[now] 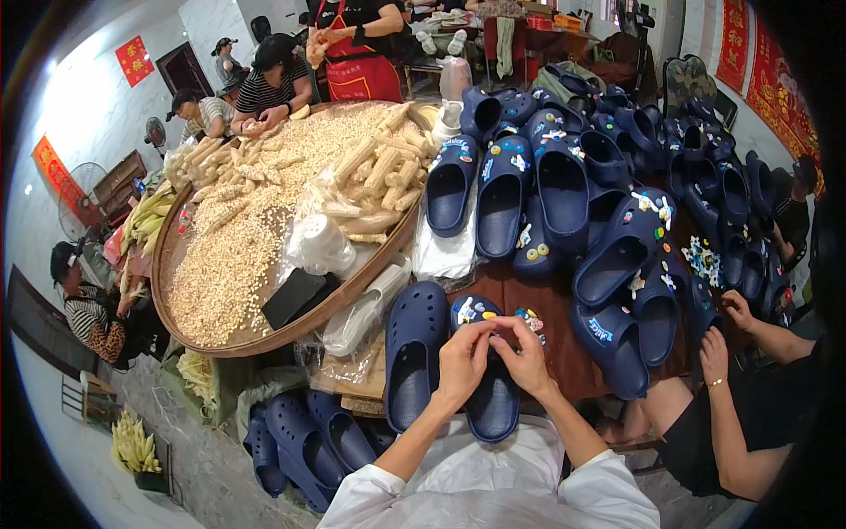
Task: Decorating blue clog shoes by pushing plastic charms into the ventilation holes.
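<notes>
**Navy foam clog under both hands**

Navy, matte and perforated, the clog (489,388) lies on the desk (551,309), long axis running twelve to six, toe away. The left hand (463,357) and right hand (526,353) pinch at its toe, fingertips meeting over coloured charms (471,310). A plain clog (414,353) lies at nine o'clock, just beside; a woven corn tray (264,339) sits beyond at ten.

Around me the room has white plastered walls (88,106) with red paper hangings (134,60) on the left and red banners (780,88) on the right. A dark doorway (185,66) opens ahead of me. The floor (207,467) is grey concrete. A standing fan (84,189) sits beside a brown wooden cabinet (119,181).
</notes>
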